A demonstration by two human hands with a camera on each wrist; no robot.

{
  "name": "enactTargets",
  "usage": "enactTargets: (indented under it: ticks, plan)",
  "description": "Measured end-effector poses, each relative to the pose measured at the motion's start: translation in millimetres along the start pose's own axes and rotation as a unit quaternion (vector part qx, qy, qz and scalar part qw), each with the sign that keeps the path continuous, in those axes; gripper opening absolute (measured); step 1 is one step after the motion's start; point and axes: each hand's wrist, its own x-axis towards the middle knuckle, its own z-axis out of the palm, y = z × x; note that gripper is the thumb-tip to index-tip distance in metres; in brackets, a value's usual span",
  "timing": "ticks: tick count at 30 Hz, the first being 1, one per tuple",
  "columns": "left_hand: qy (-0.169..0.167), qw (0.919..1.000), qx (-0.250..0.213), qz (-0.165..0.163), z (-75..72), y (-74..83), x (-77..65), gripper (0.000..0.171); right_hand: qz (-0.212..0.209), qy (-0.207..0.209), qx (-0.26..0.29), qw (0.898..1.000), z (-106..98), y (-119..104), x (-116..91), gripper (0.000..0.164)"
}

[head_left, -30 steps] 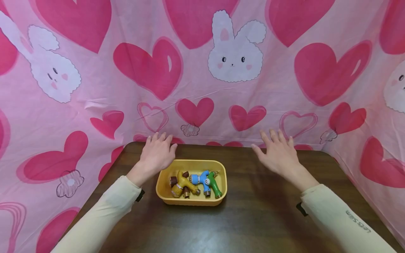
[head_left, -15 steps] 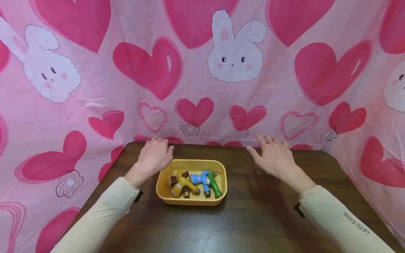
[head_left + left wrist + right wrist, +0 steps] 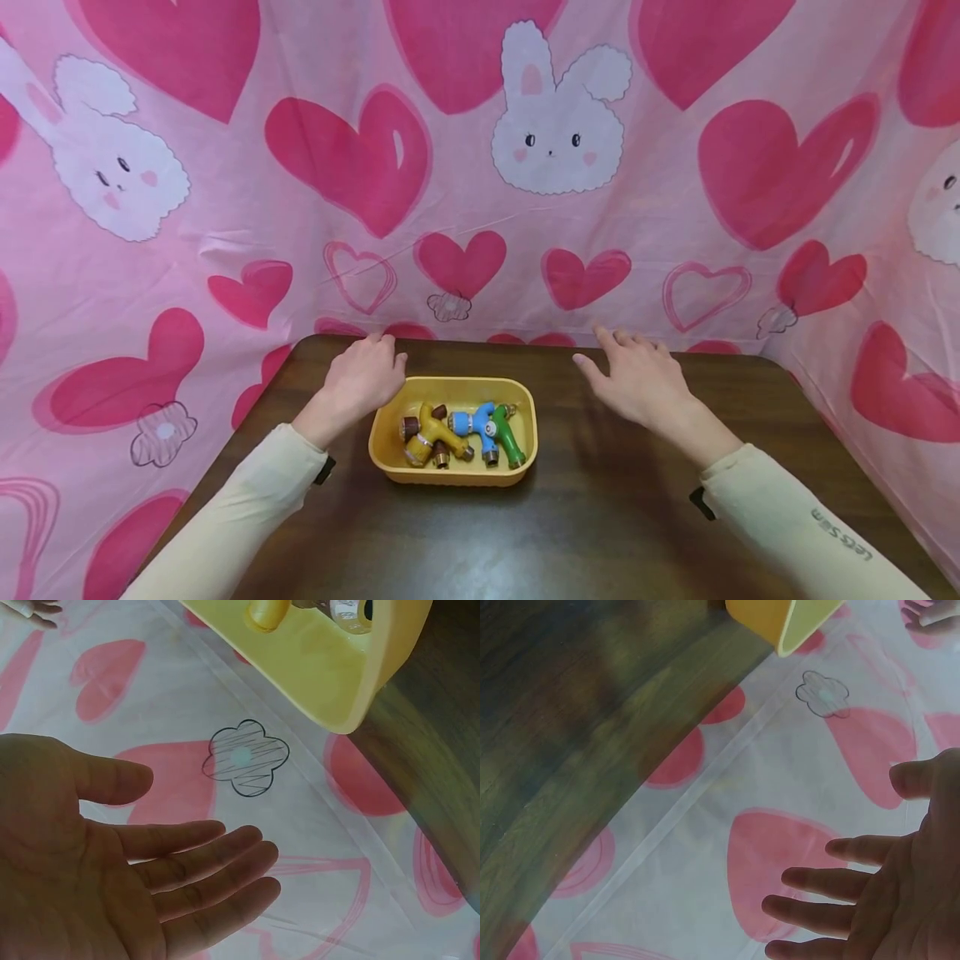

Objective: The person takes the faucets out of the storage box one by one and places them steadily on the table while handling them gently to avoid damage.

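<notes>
"Where's the tub (image 3: pixel 453 477)?"
"On the surface (image 3: pixel 450 542), with the cloth (image 3: pixel 517 225) behind."
"And the pipe fittings (image 3: pixel 435 430)?"
"In it: one over another at the left, two side by side at the right."
"Either side?"
"The left hand (image 3: pixel 364 372) leftward, the right hand (image 3: pixel 641 379) rightward, well apart."
</notes>
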Motion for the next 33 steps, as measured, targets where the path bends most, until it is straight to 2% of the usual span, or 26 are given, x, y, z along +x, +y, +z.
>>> enactTargets:
  ticks: [10, 18, 26, 33]
  plan:
    - [-0.01, 0.9999, 0.013, -0.003, 6.2, -7.7, -4.5, 0.037, 0.001, -0.003, 0.0, 1.0, 5.2, -1.1, -1.2, 0.073]
    - [-0.036, 0.9991, 0.007, -0.021, 14.7, -15.0, -7.1, 0.039, 0.007, -0.011, 0.0, 1.0, 10.8, -0.6, -2.4, 0.074]
    - [-0.07, 0.9969, -0.003, -0.035, 22.4, -20.3, -10.5, 0.038, -0.008, 0.009, 0.004, 1.0, 14.8, -3.9, -2.8, 0.069]
    - [-0.091, 0.9952, -0.015, -0.035, 31.3, -25.2, -13.1, 0.034, -0.026, 0.037, 0.016, 0.999, 17.2, -8.6, 0.5, 0.057]
